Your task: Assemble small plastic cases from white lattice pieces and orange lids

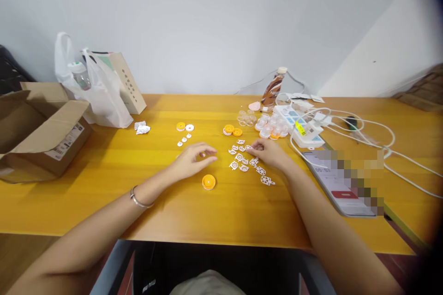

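My left hand [194,159] rests on the yellow table [104,179] with its fingers curled around a small white round piece at the fingertips. An orange disc [208,181] lies just in front of it. My right hand [269,152] lies over a scatter of several small white wheel-shaped pieces [242,159], fingers bent and pinching at one of them. Two more orange discs [232,130] sit beyond the scatter. Another orange disc and white rings [185,127] lie further left.
An open cardboard box [38,133] stands at the left edge, with a white plastic bag [93,87] and a paper bag behind it. Clear small cups [270,126], a brown bottle [273,88], a power strip [304,129] with white cables and a phone [341,184] crowd the right.
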`<action>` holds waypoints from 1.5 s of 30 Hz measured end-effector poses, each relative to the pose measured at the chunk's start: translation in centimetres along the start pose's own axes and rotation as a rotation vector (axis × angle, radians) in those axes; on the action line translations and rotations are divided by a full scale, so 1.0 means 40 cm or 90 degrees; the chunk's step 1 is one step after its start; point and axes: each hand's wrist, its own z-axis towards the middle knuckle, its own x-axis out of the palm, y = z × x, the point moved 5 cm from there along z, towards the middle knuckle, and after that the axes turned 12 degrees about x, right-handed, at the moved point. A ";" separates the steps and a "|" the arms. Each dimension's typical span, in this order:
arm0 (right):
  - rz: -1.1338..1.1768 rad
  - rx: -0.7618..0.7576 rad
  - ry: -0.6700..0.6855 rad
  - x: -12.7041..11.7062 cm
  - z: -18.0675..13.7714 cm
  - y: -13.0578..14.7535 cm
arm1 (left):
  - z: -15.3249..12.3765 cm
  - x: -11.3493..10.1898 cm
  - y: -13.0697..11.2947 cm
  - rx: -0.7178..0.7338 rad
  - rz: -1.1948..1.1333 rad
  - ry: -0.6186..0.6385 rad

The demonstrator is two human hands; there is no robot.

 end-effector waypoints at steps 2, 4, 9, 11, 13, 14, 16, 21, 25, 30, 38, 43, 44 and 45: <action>0.082 0.000 -0.015 0.000 -0.004 0.009 | 0.039 0.021 0.006 0.034 0.042 0.025; 0.196 0.003 0.009 0.010 -0.008 0.018 | 0.079 0.055 0.008 0.080 0.081 0.077; 0.401 -0.007 0.076 0.038 -0.015 0.037 | 0.147 0.123 0.041 0.031 0.035 0.073; 0.441 -0.021 0.082 0.039 -0.020 0.045 | 0.155 0.136 0.052 0.009 0.007 0.060; 0.476 -0.028 0.092 0.038 -0.027 0.051 | 0.152 0.131 0.058 -0.009 -0.017 0.039; 0.493 -0.028 0.098 0.037 -0.032 0.055 | 0.145 0.121 0.061 -0.021 -0.031 0.023; 0.529 -0.025 0.112 0.039 -0.044 0.062 | 0.124 0.092 0.065 -0.049 -0.057 -0.009; 0.593 -0.007 0.189 0.079 -0.078 0.085 | 0.019 0.012 0.096 -0.221 -0.394 -0.186; 0.611 0.021 0.279 0.133 -0.107 0.101 | -0.045 -0.007 0.104 -0.302 -0.579 -0.267; 0.649 0.058 0.353 0.168 -0.130 0.108 | -0.042 0.009 0.078 -0.262 -0.629 -0.194; 0.668 0.076 0.359 0.175 -0.138 0.109 | -0.054 0.005 0.062 -0.258 -0.579 -0.230; 0.642 0.087 0.395 0.190 -0.150 0.113 | -0.045 0.013 0.040 -0.212 -0.489 -0.197; 0.640 0.090 0.406 0.192 -0.151 0.113 | -0.042 0.016 0.034 -0.193 -0.466 -0.186; 0.640 0.090 0.417 0.194 -0.152 0.114 | -0.038 0.018 0.029 -0.171 -0.438 -0.178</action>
